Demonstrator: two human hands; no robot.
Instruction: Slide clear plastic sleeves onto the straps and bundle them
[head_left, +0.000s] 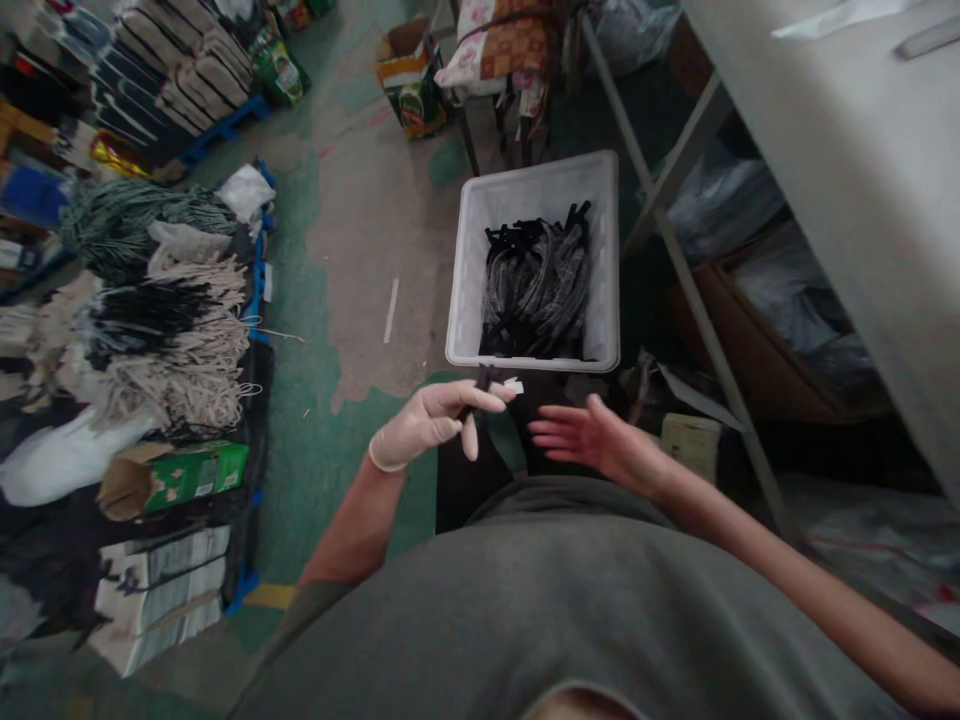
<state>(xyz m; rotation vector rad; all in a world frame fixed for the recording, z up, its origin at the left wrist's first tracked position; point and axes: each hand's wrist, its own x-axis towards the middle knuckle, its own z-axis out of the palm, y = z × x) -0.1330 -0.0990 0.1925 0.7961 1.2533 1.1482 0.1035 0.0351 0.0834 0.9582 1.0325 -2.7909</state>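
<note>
My left hand (442, 415), in a pale glove, is closed around a small black strap piece (486, 378) with a white tag (514, 385) beside the fingertips. Bare and slightly blurred, my right hand (581, 432) is held out to the right of it, fingers stretched and nothing in them. Just beyond both hands stands a white plastic bin (459, 290). Inside it lies a heap of black and grey straps (536, 285), some in clear wrapping. How far the held piece reaches behind the fingers is hidden.
On the right, a pale table (840, 180) stands on metal legs, with a cardboard box (757, 310) of plastic bags beneath. A cloth-covered stool (502, 50) is behind the bin. Bundles of cords (180, 350) and a green carton (199, 470) lie on the left pallet.
</note>
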